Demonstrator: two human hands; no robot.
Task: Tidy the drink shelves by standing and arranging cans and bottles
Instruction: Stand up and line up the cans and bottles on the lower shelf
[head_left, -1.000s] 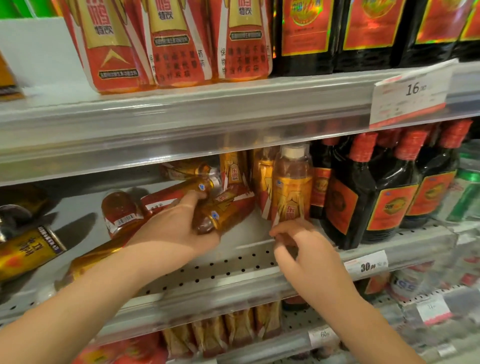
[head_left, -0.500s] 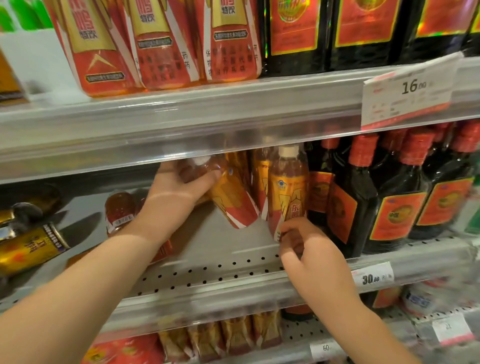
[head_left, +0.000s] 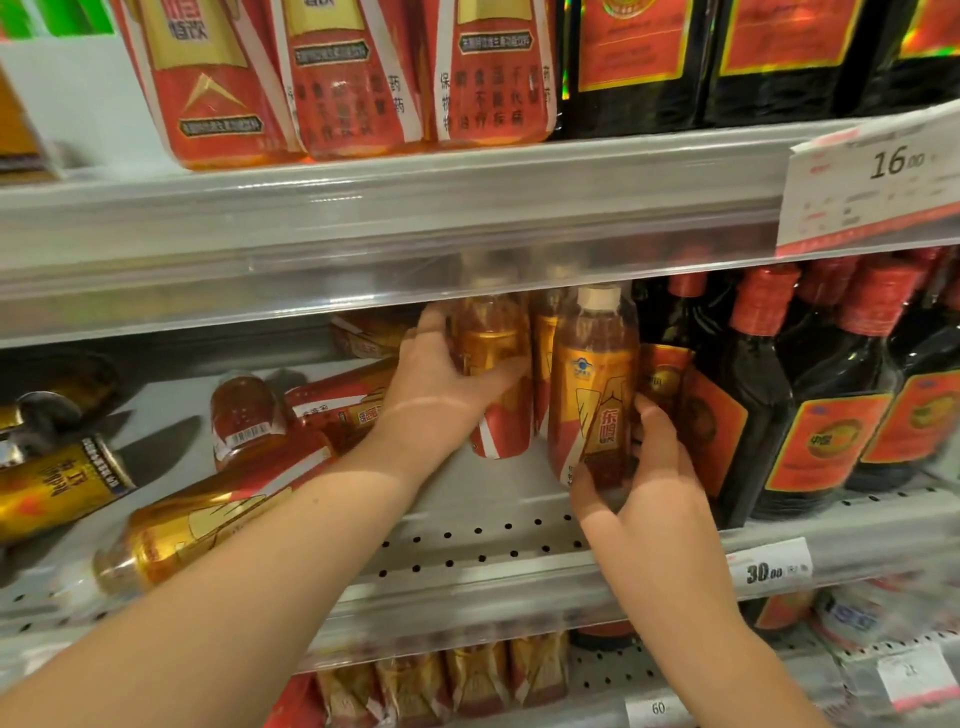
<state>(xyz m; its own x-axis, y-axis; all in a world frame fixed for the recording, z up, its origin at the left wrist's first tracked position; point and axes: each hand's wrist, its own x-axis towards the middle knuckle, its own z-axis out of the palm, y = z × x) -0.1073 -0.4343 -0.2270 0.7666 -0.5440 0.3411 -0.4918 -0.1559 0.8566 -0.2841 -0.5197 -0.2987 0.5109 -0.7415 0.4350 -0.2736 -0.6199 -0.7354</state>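
On the middle shelf (head_left: 467, 551) my left hand (head_left: 441, 379) grips a gold-and-red drink bottle (head_left: 498, 374), held nearly upright just left of a standing row. My right hand (head_left: 639, 478) wraps the lower part of another upright gold bottle with a white cap (head_left: 592, 374) at the row's front. Left of my arm, several bottles of the same kind lie on their sides: one long one (head_left: 208, 525) near the shelf edge, two more (head_left: 249, 415) (head_left: 337, 405) further back. A gold can (head_left: 57, 483) lies toppled at the far left.
Dark bottles with red caps and red labels (head_left: 810, 405) stand tight against the right of the gold row. The upper shelf carries big red-labelled bottles (head_left: 353, 78) and a 16.00 price tag (head_left: 878, 182). Below are more packs (head_left: 441, 675) and price tags.
My left hand lifted a lying bottle from the shelf floor and swung it upright beside the standing row. My right hand slid up around the white-capped bottle's base.
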